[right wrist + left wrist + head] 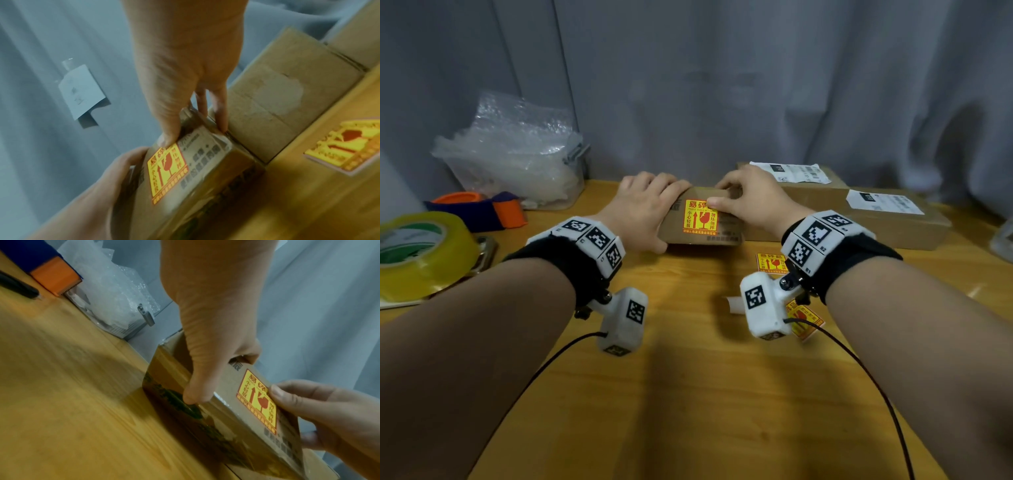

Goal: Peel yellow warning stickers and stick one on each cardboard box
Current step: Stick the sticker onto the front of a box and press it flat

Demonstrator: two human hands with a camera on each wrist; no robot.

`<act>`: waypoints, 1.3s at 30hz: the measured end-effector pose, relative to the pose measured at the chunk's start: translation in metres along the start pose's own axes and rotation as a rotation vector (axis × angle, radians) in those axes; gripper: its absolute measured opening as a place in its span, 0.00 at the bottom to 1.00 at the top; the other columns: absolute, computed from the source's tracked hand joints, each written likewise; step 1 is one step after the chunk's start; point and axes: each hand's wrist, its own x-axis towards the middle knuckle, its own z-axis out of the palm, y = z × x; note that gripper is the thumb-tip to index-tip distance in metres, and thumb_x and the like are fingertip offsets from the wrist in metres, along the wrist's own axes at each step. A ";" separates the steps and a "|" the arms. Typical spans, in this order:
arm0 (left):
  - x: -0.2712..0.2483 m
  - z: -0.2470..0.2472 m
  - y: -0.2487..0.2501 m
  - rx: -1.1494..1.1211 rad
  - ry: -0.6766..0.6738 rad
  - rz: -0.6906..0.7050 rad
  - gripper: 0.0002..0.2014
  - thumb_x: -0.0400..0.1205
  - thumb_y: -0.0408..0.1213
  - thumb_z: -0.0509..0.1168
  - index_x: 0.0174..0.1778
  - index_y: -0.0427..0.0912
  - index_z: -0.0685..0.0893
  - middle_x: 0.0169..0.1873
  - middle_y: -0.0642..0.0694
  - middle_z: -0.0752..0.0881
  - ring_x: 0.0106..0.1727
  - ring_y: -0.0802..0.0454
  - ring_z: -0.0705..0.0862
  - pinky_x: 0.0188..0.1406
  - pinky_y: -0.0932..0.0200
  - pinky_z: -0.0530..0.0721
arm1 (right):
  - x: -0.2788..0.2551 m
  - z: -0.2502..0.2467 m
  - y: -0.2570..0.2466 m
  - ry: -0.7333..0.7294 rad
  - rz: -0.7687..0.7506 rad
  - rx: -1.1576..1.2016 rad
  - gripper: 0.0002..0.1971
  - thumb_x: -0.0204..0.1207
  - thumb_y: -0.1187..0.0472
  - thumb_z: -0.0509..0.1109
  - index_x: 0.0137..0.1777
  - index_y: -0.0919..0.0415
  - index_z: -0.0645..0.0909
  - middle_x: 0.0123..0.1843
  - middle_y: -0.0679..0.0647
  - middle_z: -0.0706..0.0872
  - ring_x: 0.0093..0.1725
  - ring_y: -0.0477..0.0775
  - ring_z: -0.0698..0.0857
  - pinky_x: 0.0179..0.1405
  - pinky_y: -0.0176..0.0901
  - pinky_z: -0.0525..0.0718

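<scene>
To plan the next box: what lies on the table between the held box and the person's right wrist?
A yellow warning sticker lies flat on the bare table there, in the head view.

sticker (700, 217) on box (726, 233), tape roll (417, 253) far left

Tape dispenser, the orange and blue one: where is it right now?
Head view, far left of the table: the tape dispenser sits in front of the bubble-wrap bin, behind the yellow tape roll, left of the left hand.
</scene>
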 end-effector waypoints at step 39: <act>0.057 -0.012 0.018 -0.392 -0.095 -0.323 0.19 0.82 0.46 0.63 0.66 0.43 0.80 0.68 0.43 0.80 0.67 0.44 0.78 0.63 0.52 0.76 | -0.013 -0.014 0.032 -0.126 0.072 0.400 0.10 0.80 0.65 0.66 0.58 0.60 0.83 0.47 0.52 0.87 0.45 0.47 0.85 0.44 0.32 0.85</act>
